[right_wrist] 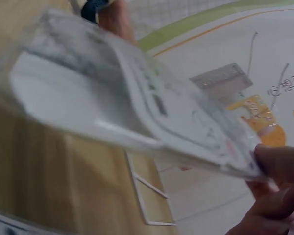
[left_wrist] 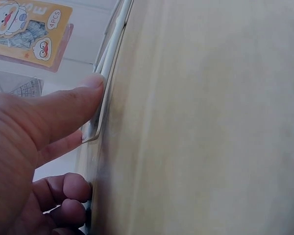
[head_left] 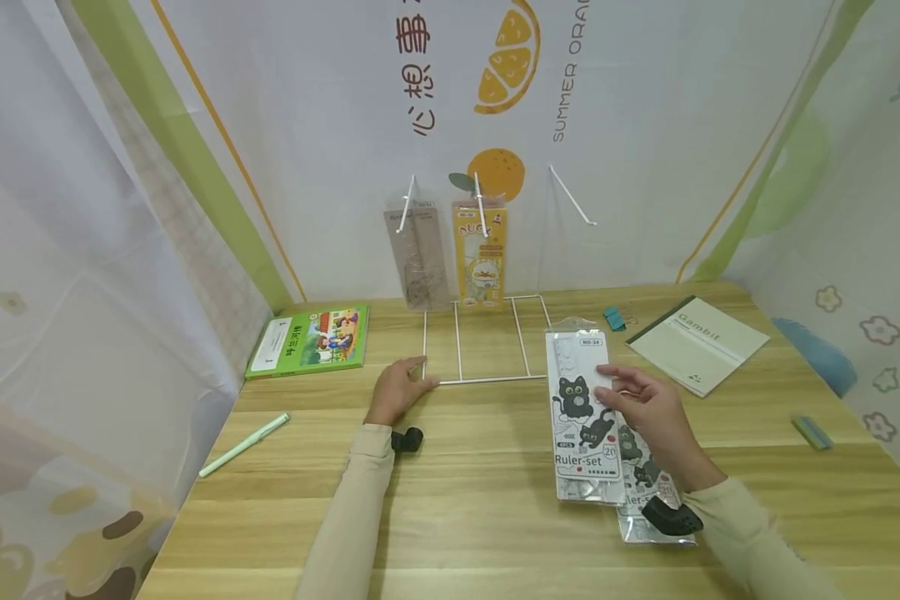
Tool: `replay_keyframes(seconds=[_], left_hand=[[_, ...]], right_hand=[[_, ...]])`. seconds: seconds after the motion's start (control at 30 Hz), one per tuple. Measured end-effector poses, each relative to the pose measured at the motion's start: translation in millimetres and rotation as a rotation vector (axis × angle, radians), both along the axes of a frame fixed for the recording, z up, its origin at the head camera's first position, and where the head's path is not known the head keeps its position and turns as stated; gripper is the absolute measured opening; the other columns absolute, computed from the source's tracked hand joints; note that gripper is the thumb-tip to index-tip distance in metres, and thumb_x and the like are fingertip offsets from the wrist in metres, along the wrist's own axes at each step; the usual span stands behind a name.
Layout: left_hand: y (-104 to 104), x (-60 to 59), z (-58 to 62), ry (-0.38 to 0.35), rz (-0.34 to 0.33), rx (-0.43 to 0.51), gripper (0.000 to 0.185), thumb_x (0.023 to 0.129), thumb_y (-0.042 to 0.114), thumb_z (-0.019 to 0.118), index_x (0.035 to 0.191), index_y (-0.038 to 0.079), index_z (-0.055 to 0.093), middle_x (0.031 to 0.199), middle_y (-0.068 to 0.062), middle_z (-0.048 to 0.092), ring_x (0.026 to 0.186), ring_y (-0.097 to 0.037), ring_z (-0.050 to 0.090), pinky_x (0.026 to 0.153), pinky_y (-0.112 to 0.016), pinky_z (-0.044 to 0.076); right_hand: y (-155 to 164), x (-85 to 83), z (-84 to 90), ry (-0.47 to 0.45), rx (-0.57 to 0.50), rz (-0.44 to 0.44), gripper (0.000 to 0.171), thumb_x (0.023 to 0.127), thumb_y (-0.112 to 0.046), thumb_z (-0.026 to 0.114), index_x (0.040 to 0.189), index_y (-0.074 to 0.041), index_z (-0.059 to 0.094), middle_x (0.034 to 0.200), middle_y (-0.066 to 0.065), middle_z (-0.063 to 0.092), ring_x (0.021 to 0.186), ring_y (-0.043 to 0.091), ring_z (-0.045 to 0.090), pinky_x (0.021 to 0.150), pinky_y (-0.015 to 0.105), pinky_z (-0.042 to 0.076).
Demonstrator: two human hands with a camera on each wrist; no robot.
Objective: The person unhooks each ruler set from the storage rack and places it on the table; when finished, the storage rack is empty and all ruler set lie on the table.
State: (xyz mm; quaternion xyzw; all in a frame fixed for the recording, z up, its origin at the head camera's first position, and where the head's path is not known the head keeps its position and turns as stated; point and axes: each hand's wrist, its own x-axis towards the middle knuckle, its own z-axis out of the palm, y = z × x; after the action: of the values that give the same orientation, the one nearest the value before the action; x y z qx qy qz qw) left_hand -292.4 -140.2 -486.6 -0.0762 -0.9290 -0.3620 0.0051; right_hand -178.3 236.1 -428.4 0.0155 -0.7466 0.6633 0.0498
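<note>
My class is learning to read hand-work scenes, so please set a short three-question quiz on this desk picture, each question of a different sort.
1. True or false: the left hand rests on the white wire rack.
2. What does the right hand hold? A) green pen B) cat ruler-set packet C) notebook
3. Fill in: on the rack's hooks hang ___ packets.

Key: 1 true, at the rack's front left corner. 2 B, the cat ruler-set packet, lifted above another like it. 3 two: a grey packet and a yellow duck packet.
</note>
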Motion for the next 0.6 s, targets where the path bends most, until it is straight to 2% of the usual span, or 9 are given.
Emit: replay_keyframes(seconds=[0.2, 0.33, 0.47, 0.6], left_hand=[[0.8, 0.1, 0.1, 0.002, 0.007, 0.001, 0.054, 0.091, 0.031, 0.075, 0.137, 0.006, 0.062, 0.141, -0.022, 0.058, 0.133, -0.043, 0.051, 0.112, -0.055, 0.041], [0.9, -0.6, -0.3, 0.002, 0.007, -0.003, 0.054, 0.091, 0.031, 0.075, 0.137, 0.006, 0.062, 0.141, -0.022, 0.058, 0.132, -0.043, 0.052, 0.111, -0.055, 0.041], [1.1, -0.2, -0.1, 0.001, 0.005, 0.001, 0.054, 0.091, 0.031, 0.075, 0.137, 0.005, 0.062, 0.141, -0.022, 0.058, 0.133, -0.043, 0.051, 0.112, -0.055, 0.041], [1.0, 0.4, 0.1, 0.0, 0.007, 0.001, 0.054, 0.091, 0.031, 0.076, 0.137, 0.005, 0.062, 0.141, -0.021, 0.058, 0.133, -0.043, 0.051, 0.112, -0.055, 0.041]], right_hand=[[-7.5, 0.1, -17.3, -0.218, 0.091, 0.031, 0.045, 0.088, -0.013, 0.078, 0.127, 0.004, 0.062, 0.077, -0.008, 0.062, 0.055, 0.002, 0.043, 0.047, 0.017, 0.036], [-12.1, -2.7, -23.9, -0.346, 0.163, 0.023, 0.046, 0.087, -0.014, 0.079, 0.127, 0.003, 0.063, 0.074, -0.005, 0.061, 0.061, 0.006, 0.047, 0.051, 0.019, 0.037], [-13.0, -3.7, -30.2, -0.401, 0.235, 0.026, 0.046, 0.087, -0.014, 0.078, 0.127, 0.003, 0.063, 0.072, -0.001, 0.063, 0.066, 0.011, 0.056, 0.055, 0.022, 0.044], [-13.6, -3.8, -34.9, -0.377, 0.317, 0.033, 0.042, 0.087, -0.014, 0.077, 0.124, 0.003, 0.065, 0.072, 0.001, 0.063, 0.069, 0.015, 0.061, 0.061, 0.025, 0.049]])
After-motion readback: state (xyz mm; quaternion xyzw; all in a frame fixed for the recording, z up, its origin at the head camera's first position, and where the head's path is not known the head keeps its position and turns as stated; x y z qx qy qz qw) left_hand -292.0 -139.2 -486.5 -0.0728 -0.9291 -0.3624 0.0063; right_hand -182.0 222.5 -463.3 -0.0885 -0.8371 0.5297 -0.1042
